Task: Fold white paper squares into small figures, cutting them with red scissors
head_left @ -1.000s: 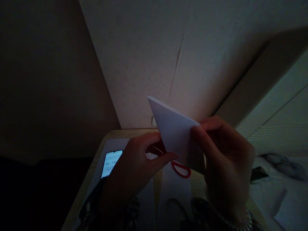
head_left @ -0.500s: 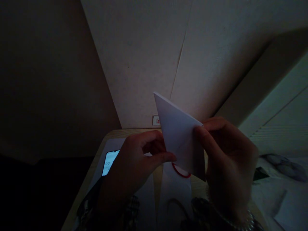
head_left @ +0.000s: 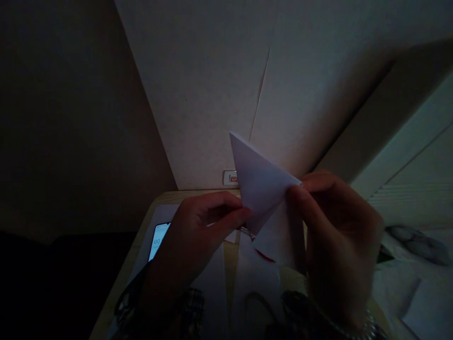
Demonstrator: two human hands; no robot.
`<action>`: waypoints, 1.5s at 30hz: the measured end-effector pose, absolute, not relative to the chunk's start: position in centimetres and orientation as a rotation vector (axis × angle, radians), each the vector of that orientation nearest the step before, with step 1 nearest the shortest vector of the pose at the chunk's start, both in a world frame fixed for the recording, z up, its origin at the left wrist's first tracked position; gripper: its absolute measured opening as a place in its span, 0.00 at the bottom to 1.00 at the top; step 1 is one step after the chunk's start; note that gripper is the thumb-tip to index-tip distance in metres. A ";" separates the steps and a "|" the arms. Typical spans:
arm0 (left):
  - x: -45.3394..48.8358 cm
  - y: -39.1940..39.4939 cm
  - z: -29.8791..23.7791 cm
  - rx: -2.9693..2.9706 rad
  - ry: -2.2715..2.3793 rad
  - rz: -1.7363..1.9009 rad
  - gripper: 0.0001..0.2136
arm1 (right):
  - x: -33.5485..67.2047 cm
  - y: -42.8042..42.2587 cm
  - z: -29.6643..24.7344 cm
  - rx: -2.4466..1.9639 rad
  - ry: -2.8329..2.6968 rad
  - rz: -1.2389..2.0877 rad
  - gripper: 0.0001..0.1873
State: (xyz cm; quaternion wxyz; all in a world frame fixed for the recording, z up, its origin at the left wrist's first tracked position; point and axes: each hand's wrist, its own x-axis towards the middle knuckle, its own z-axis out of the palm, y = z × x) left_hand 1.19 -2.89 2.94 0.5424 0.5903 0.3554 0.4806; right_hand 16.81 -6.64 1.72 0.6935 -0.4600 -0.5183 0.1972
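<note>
A folded sheet of white paper [head_left: 260, 182] is held up above the table, its pointed corner toward the wall. My left hand [head_left: 208, 226] pinches its left edge between thumb and fingers. On the other side, my right hand [head_left: 334, 226] grips the right corner, thumb in front and fingers behind. Below a slanting crease, the lower part of the paper hangs at a different angle. Partly hidden under it, a red curved rim [head_left: 264, 256] shows above white paper on the table [head_left: 230, 269].
A lit phone [head_left: 158, 240] lies left of my left hand, partly covered by it. At the table's far edge, a switch or socket [head_left: 230, 178] sits on the wall [head_left: 208, 104]. Low on the right lie a grey rounded object [head_left: 417, 243] and white sheets [head_left: 430, 307]. The scene is dim.
The paper's lower part has come away along a slanting crease and now shows as a separate flap. My left hand has shifted slightly up with the left edge; my right hand has barely moved.
</note>
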 end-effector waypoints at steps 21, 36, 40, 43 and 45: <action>1.3 -3.0 2.3 1.270 0.858 1.369 0.09 | 16.7 -6.7 2.1 -1.043 -1.230 0.465 0.10; 2.4 -3.8 3.1 1.146 0.802 1.343 0.09 | 16.1 -6.9 2.0 -1.049 -1.369 0.484 0.12; 2.6 -3.9 2.9 1.116 0.776 1.378 0.07 | 16.0 -6.8 2.2 -1.046 -1.408 0.453 0.13; 2.6 -3.7 2.9 1.099 0.826 1.432 0.04 | 16.2 -6.7 2.5 -1.054 -1.445 0.453 0.13; 2.6 -3.5 2.8 1.089 0.840 1.493 0.05 | 16.3 -6.7 2.7 -1.079 -1.472 0.477 0.12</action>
